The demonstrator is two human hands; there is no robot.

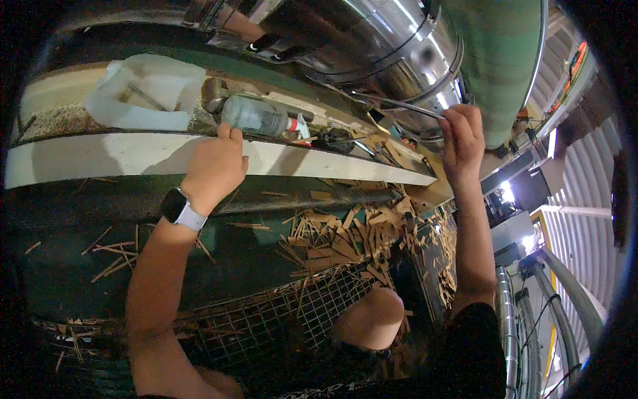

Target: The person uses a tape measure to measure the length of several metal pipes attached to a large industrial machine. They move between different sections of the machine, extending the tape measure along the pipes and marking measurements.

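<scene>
My right hand [463,143] is raised at the right, its fingers pinched on the end of a thin metal rod [405,104]. The rod slants up and left, its far end close to a shiny metal cylinder [425,60]. My left hand [216,167], with a watch on its wrist, is over a long white rail [319,158]. Its fingers are curled, and anything within them is hidden. Just beyond its fingertips a clear plastic bottle [252,116] with a red neck lies on its side. A hammer-like metal head [214,94] is beside the bottle's base.
A translucent white tray [156,120] holding a thin stick stands on the ledge at left. Cardboard-like scraps [339,239] are piled below the rail, near a metal grid [266,309]. A large green roller or cylinder [495,60] stands at upper right. My knee [372,319] is below.
</scene>
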